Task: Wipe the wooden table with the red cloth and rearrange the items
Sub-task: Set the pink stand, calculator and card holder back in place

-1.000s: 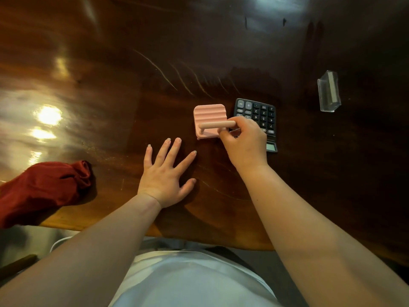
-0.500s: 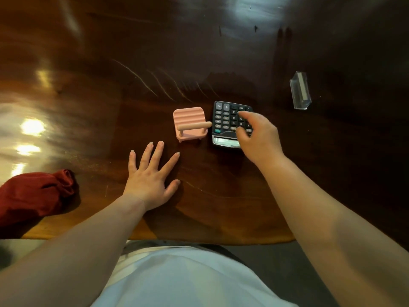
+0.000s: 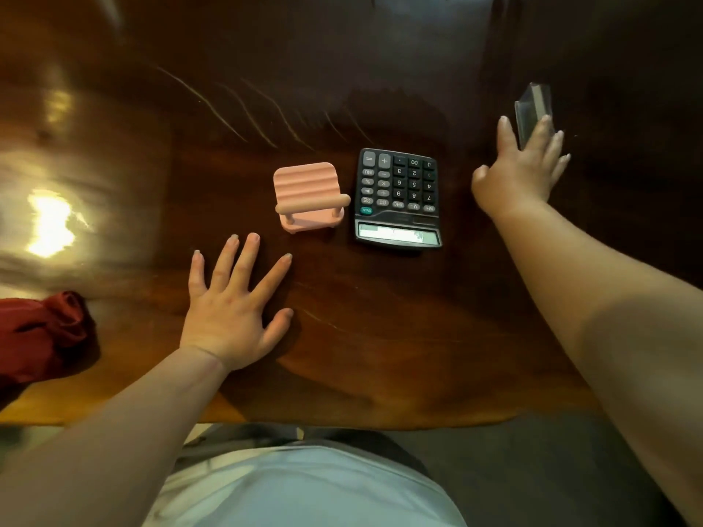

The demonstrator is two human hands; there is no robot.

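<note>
The red cloth (image 3: 40, 334) lies bunched at the left near edge of the dark wooden table (image 3: 342, 336). A pink ribbed stand (image 3: 308, 195) sits mid-table, with a black calculator (image 3: 398, 197) just right of it, display toward me. My left hand (image 3: 234, 306) rests flat on the wood, fingers spread, below the pink stand. My right hand (image 3: 523, 167) is stretched out to the right with fingers apart, its fingertips over the lower end of a clear plastic holder (image 3: 532, 112). No grip on the holder shows.
Bright light glare (image 3: 51, 222) shines on the left of the table. The table's near edge (image 3: 342, 424) runs just ahead of my torso. Faint streaks mark the wood behind the stand.
My right hand left the pink stand, passed over the calculator and turned it, then reached right to the clear holder. My left hand stayed flat in place.
</note>
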